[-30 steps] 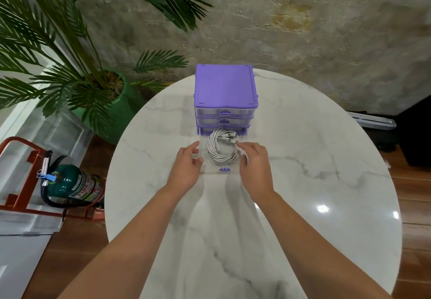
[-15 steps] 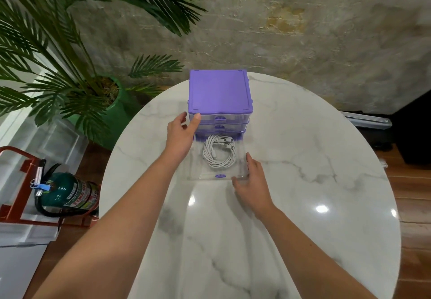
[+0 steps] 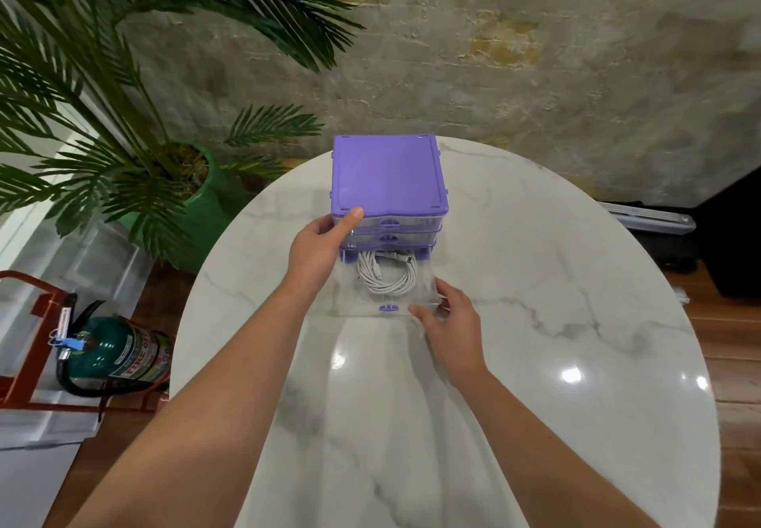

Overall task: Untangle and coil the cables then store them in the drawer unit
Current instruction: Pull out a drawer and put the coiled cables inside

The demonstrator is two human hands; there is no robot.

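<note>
A purple-topped drawer unit (image 3: 389,175) with clear drawers stands at the far side of the round marble table (image 3: 535,321). Its bottom clear drawer (image 3: 354,301) is pulled out toward me and holds a coiled white cable (image 3: 387,276). My left hand (image 3: 319,249) grips the unit's front left corner, thumb on the purple lid. My right hand (image 3: 447,324) holds the drawer's front right corner, thumb against its front, near the purple handle (image 3: 388,307).
A potted palm in a green pot (image 3: 206,206) stands left of the table. A green fire extinguisher (image 3: 119,352) in a red stand lies on the floor at the left. Dark equipment (image 3: 733,247) sits on the floor at the right.
My left hand left the drawer and went up to the unit's front left corner. My right hand shifted from over the cable to the drawer's front right corner.
</note>
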